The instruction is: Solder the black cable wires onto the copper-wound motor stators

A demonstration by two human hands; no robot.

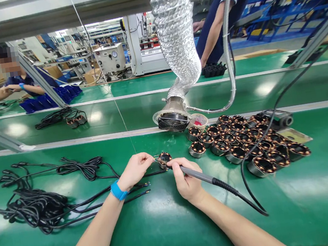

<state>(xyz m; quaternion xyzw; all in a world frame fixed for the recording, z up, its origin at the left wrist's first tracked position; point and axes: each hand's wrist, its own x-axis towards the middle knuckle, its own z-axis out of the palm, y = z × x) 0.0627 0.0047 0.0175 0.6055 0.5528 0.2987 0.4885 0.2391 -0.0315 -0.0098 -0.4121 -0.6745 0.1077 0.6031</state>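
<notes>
My right hand (187,179) is closed round the grey handle of a soldering iron (197,174). Its tip is at a small motor stator (165,159) with copper windings, standing on the green bench. At the stator's left side, my left hand (136,168), with a blue wristband, pinches a thin wire; its fingers partly hide the wire's end. A fine strand (115,101) hangs from above and runs down behind the left hand. Black cables (140,195) with stripped ends lie beside my left wrist.
Many stators (239,139) stand grouped at right, near a metal iron holder (282,118). A fume duct (175,27) with a fan guard hangs above the work. Coiled black cables (35,208) lie at left. The iron's cord (245,176) loops across the right. Two people work across the bench.
</notes>
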